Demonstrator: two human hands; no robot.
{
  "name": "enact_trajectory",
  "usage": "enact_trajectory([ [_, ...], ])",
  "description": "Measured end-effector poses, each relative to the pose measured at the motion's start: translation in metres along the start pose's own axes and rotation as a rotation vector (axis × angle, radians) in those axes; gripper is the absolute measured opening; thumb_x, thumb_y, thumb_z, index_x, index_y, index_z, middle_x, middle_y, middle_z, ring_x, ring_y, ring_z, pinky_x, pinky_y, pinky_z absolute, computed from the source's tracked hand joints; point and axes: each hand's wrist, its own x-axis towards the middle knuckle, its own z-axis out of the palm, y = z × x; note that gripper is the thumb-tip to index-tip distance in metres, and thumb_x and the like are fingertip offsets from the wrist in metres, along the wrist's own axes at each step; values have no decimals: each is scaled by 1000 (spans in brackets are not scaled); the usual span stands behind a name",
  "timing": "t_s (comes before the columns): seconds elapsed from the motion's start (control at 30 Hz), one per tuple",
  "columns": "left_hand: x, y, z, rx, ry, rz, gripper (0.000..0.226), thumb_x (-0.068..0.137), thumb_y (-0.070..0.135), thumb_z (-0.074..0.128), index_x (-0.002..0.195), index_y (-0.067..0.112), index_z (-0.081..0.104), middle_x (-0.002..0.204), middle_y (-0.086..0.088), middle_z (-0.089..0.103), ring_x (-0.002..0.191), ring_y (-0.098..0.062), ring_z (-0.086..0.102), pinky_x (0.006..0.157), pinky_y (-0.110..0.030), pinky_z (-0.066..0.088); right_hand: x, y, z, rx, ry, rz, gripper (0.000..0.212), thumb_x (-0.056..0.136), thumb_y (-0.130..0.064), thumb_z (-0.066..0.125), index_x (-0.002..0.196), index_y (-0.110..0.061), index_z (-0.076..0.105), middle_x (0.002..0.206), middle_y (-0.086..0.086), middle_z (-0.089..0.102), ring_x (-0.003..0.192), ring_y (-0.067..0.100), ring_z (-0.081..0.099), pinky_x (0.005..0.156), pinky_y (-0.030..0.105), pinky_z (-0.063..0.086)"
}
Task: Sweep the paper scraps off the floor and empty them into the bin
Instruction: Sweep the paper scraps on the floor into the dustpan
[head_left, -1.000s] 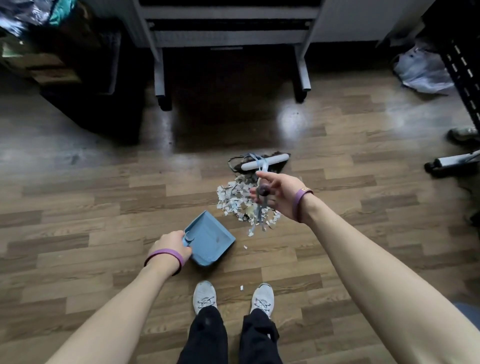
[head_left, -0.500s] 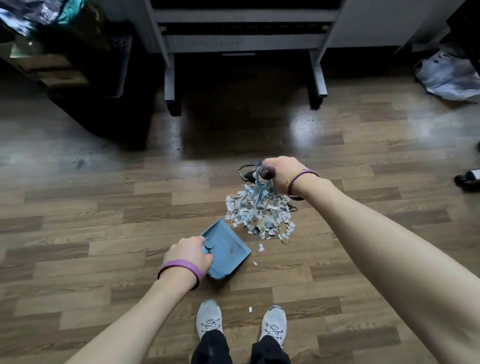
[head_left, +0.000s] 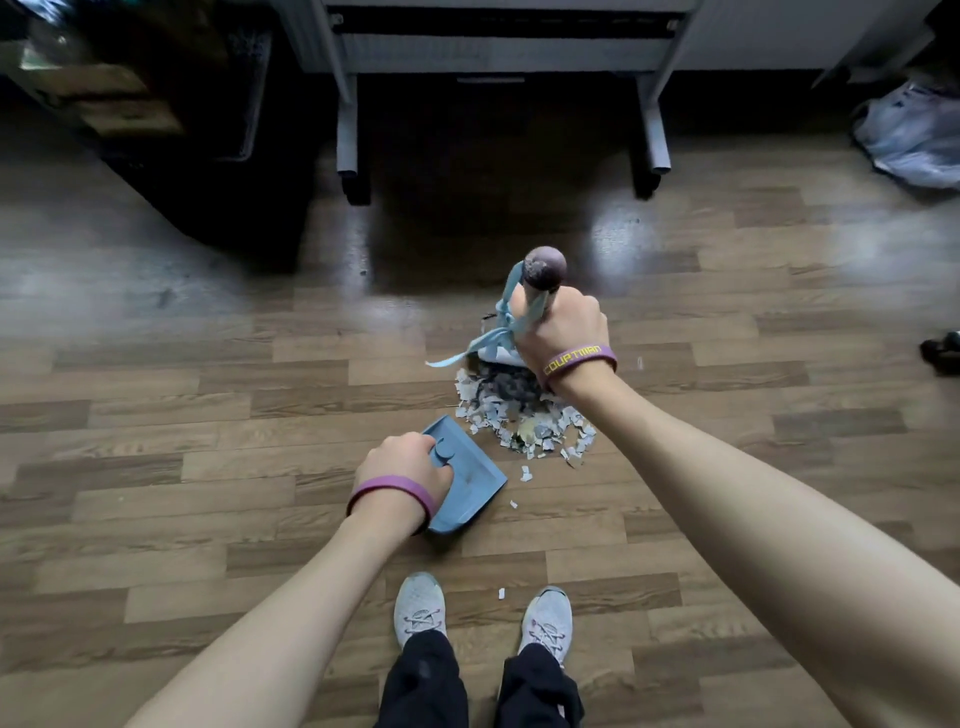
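A heap of white paper scraps lies on the wooden floor in front of my feet. My right hand is shut around the broom handle, whose dark rounded top points toward me and carries a pale blue ribbon. The broom's dark bristles rest on the far side of the heap. My left hand grips the handle of a blue dustpan, which lies on the floor just left of the scraps with its mouth toward them. A few stray scraps lie near the pan. No bin is recognisable.
A white desk frame with wheeled legs stands straight ahead. Dark furniture fills the far left. A white plastic bag lies at the far right, and a dark object at the right edge. My shoes are near the bottom.
My right hand has turned the broom upright and drawn it nearer, so the head now sits on the heap's far side. The scraps have bunched closer to the dustpan. My left hand stayed on the pan.
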Motion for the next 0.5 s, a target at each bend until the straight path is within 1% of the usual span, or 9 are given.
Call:
enact_trajectory([
  [0.03, -1, 0, -1, -2, 1, -1, 20, 83, 29, 51, 92, 20, 67, 98, -8, 69, 93, -32, 63, 71, -30, 44, -3, -6, 0, 34, 14, 5, 40, 96, -35, 38, 64, -12, 44, 97, 23, 66, 96, 45, 57, 72, 36, 35],
  [0.07, -3, 0, -1, -6, 0, -3, 21, 83, 28, 51, 93, 20, 67, 98, -8, 69, 93, -32, 63, 71, -30, 45, -7, -12, -1, 72, 33, 22, 41, 96, -37, 38, 66, -11, 49, 97, 22, 66, 96, 44, 57, 71, 36, 34],
  [0.13, -6, -2, -2, -15, -1, -6, 21, 83, 28, 51, 93, 19, 68, 97, -8, 70, 91, -31, 63, 70, -30, 44, -13, -24, -4, 143, 79, 44, 39, 97, -36, 40, 81, -6, 60, 99, 20, 67, 97, 44, 57, 72, 35, 37],
  [0.17, -8, -3, -2, -17, -2, -5, 21, 83, 28, 51, 93, 19, 68, 97, -8, 70, 92, -32, 63, 70, -30, 44, -15, -28, -6, 183, 97, 57, 37, 96, -35, 41, 84, -6, 62, 99, 19, 68, 97, 43, 58, 73, 36, 41],
  [0.2, -9, -4, -2, -16, -2, -3, 22, 83, 28, 51, 93, 19, 68, 98, -8, 70, 94, -32, 64, 71, -31, 45, -18, -33, -8, 228, 114, 81, 35, 95, -34, 42, 80, -9, 62, 96, 17, 68, 95, 42, 59, 76, 37, 46],
  [0.3, -13, -7, -1, -9, -6, -2, 21, 83, 30, 52, 95, 20, 66, 106, -10, 70, 102, -34, 63, 79, -33, 48, -24, -39, -6, 399, 124, 178, 32, 89, -30, 46, 60, -16, 48, 83, 12, 66, 86, 39, 63, 80, 43, 54],
  [0.33, -16, -9, 0, -6, -9, -4, 22, 83, 30, 52, 96, 19, 66, 109, -11, 69, 104, -34, 62, 82, -33, 48, -26, -41, -4, 442, 115, 196, 28, 83, -29, 48, 59, -15, 48, 80, 11, 67, 82, 39, 65, 79, 48, 55],
  [0.4, -20, -13, -1, -6, -14, -12, 23, 85, 30, 52, 98, 18, 66, 113, -12, 67, 107, -35, 61, 85, -34, 48, -29, -41, 2, 492, 87, 169, 21, 71, -31, 50, 64, -12, 56, 74, 12, 68, 75, 40, 66, 71, 53, 57],
  [0.5, -27, -20, -3, -10, -24, -25, 22, 84, 29, 52, 98, 18, 66, 112, -12, 67, 106, -35, 61, 84, -34, 48, -29, -41, 3, 511, 82, 132, 23, 66, -35, 49, 71, -14, 59, 68, 12, 67, 70, 40, 66, 66, 55, 58],
])
